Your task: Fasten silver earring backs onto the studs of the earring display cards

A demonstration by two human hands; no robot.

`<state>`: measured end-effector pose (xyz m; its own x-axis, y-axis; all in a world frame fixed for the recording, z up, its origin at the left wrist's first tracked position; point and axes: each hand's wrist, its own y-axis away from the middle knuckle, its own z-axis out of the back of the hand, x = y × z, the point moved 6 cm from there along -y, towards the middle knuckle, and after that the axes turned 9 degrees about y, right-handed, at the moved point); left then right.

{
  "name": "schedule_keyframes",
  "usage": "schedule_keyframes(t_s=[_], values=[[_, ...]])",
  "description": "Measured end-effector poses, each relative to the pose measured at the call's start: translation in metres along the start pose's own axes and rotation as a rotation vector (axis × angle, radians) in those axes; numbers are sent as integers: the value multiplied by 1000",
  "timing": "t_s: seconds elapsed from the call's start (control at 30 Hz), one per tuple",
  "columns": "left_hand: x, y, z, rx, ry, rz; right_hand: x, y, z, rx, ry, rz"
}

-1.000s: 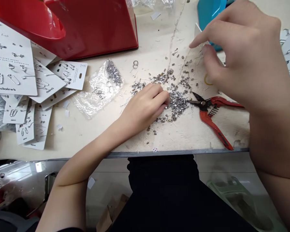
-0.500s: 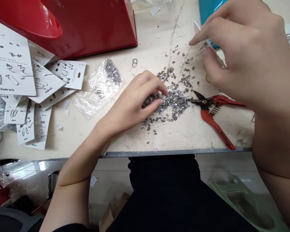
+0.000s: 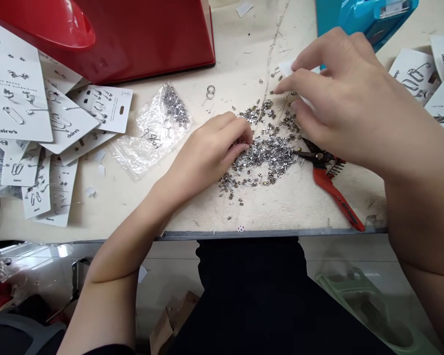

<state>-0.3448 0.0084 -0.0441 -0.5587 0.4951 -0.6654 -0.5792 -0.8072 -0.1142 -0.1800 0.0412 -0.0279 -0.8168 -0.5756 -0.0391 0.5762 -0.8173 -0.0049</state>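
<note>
A loose pile of small silver metal earring studs and backs lies on the pale table in front of me. My left hand rests at the pile's left side, thumb and fingertips pinched together among the pieces; whatever they hold is hidden. Over the pile's upper right edge hovers my right hand, its thumb and fingers apart, with no held piece visible. Below it, red-handled pruning shears lie with their blades pointing at the pile, one handle mostly hidden by my right hand.
A red machine housing stands at the back left, a teal device at the back right. Earring cards overlap at the left, and more cards lie at the right. A clear plastic bag of studs sits beside my left hand.
My right hand has moved left and slightly down towards the pile, uncovering the cards at the right. The left thumb and fingertips have closed together at the pile.
</note>
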Motion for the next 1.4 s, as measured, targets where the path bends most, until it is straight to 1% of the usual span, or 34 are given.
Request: schedule_keyframes(t_s=[0.17,0.33,0.47,0.6,0.67,0.77,0.93,1.03,1.13,1.2,1.27,1.33,1.4], values=[[1,-1,8,-117,59,57,0,3,2,2,-4,16],[-1,0,17,-212,136,61,-1,3,1,34,20,5],[-2,2,19,-242,200,63,-2,3,1,17,16,6],[-4,3,20,-239,205,42,-2,4,0,0,13,16],[-5,3,20,-221,171,46,-2,4,0,-13,14,21],[-6,3,19,-186,127,59,-3,3,-2,6,21,12],[-7,2,16,-125,172,66,-5,3,-2,3,14,18],[-6,0,21,-89,176,56,-5,4,-2,-11,-5,35],[2,2,27,12,118,73,-5,5,-2,-11,-7,40],[9,6,27,107,46,87,-4,4,-2,-17,4,49],[14,11,25,177,-8,81,-4,4,-2,-24,19,54],[17,14,23,211,-23,78,-4,4,-4,-21,22,53],[17,14,21,233,-13,107,-4,4,-5,-4,11,43]])
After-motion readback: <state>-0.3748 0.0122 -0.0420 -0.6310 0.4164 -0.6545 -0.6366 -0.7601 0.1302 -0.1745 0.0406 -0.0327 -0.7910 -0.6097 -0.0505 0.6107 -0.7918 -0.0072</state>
